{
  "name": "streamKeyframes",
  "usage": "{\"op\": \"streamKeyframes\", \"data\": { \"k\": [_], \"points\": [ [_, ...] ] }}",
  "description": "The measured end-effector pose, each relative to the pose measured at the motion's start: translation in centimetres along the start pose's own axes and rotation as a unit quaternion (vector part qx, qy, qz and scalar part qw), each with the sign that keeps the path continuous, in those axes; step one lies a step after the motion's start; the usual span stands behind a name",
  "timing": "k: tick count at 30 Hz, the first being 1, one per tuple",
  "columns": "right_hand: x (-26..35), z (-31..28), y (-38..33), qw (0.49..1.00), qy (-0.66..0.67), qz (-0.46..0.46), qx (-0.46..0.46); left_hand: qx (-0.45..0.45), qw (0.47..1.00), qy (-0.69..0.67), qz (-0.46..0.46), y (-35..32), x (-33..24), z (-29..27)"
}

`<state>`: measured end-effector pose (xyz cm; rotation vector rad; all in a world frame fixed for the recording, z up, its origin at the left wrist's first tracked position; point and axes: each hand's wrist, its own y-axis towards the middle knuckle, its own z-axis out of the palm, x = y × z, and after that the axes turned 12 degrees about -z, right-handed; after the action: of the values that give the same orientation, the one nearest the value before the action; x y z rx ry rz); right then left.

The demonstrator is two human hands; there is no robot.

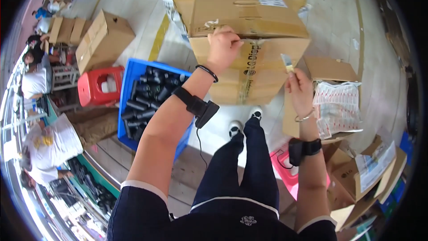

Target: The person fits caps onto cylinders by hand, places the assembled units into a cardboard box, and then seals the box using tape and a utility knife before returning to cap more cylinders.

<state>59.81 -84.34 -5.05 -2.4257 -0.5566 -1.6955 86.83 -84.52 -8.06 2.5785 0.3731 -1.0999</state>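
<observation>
In front of my feet stands a large brown cardboard box [272, 78], with clear tape and dark print down its near side. Its top flap [223, 6] bears a white label. My left hand [224, 47] is closed at the box's near top edge, its fingers pinching at the seam beside the tape. My right hand [299, 90] grips a box cutter [286, 61], its pale blade pointing up next to the box's right side and apart from it. The handle is mostly hidden in my fingers.
Left of me stand a blue crate [126, 82] of black cylindrical parts, a red stool [91, 87] and another carton [104, 40]. To my right are an open carton with printed bubble-like packing [336, 107], a pink stool [285, 169] and more cartons. People work at benches far left.
</observation>
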Motion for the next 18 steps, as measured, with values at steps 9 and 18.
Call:
{"op": "streamKeyframes", "data": {
  "k": [9, 18],
  "points": [
    [-5.8, 5.1, 12.6, 0.979, -0.151, -0.103, -0.091, 0.058, 0.991, 0.023, -0.119, 13.3, 2.2, 3.8],
    [-8.3, 11.4, 21.3, 0.973, -0.195, -0.119, -0.02, 0.089, 0.985, -0.039, -0.144, 18.5, 6.8, 4.0]
  ]
}}
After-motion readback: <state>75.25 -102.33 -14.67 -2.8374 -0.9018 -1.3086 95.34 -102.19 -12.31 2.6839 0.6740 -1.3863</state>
